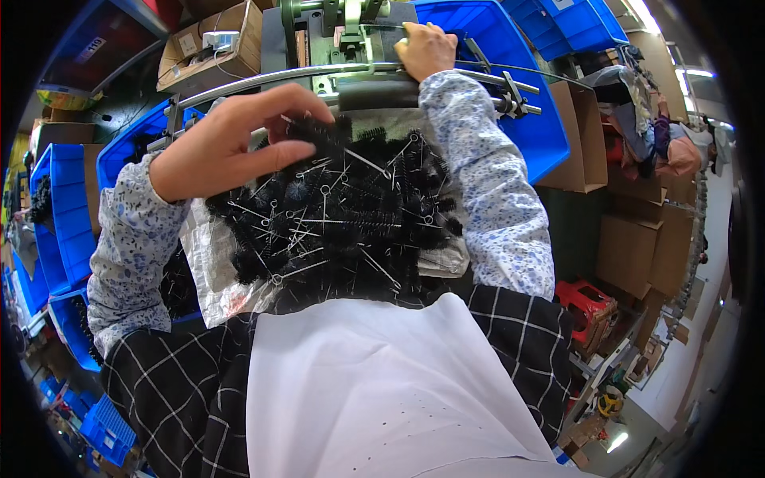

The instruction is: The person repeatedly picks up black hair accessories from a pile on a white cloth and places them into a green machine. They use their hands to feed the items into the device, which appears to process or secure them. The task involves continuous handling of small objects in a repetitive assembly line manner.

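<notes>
The left hand hovers over a heap of black bristle brushes, fingers curled and pinching down into the top of the pile, thumb and fingertips closing on one of the brushes at its upper edge. The right hand reaches forward and lies closed over a part of the grey-green machine at the top of the view; what exactly it grips under the fingers cannot be told.

The brushes lie in one tangled mound on a sheet of whitish woven plastic spread across the person's lap, just below the machine. They are small, with twisted wire stems ending in loops; there are far too many, and too entangled, to count singly, though dozens of shiny stems show. Two curved metal rods run across in front of the machine, between the hands.

Both forearms wear pale floral sleeves, over a black checked garment and a white apron.

To the left stand at least three blue plastic bins, one holding more black brushes. One large blue bin sits at the right of the machine, with another behind it. One open cardboard box lies at upper left, and several brown cartons are stacked at right beside one red stool.
</notes>
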`<state>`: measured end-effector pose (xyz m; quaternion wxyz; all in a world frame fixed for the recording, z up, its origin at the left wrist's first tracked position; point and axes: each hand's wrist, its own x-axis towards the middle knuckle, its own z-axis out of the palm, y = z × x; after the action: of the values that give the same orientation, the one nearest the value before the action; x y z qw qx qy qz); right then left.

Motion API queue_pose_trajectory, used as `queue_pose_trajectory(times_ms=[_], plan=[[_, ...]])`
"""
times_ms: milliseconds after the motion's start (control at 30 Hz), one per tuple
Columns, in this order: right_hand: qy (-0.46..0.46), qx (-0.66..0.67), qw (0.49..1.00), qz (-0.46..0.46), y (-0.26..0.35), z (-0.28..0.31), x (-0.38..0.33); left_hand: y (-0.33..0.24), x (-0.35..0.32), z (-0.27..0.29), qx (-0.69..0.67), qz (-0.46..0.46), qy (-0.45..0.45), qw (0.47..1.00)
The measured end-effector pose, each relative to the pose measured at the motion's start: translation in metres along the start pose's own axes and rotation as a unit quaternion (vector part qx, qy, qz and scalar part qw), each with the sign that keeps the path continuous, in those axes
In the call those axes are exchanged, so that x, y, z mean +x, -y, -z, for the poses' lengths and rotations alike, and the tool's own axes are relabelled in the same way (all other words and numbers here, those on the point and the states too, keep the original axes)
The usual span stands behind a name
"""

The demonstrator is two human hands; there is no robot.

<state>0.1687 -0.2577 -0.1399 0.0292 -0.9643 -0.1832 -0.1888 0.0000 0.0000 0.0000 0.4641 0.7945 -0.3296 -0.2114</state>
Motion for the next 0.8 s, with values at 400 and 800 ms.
queue_pose_trajectory(times_ms=[400,800], plan=[[-0.014,0.05,0.997,0.062,-0.063,0.006,0.029,0.013,0.015,-0.002,0.048,0.05,-0.037,0.997],[0.287,0.54,0.79,0.053,0.062,0.124,-0.046,0.041,0.043,-0.023,0.027,0.038,-0.193,0.98]])
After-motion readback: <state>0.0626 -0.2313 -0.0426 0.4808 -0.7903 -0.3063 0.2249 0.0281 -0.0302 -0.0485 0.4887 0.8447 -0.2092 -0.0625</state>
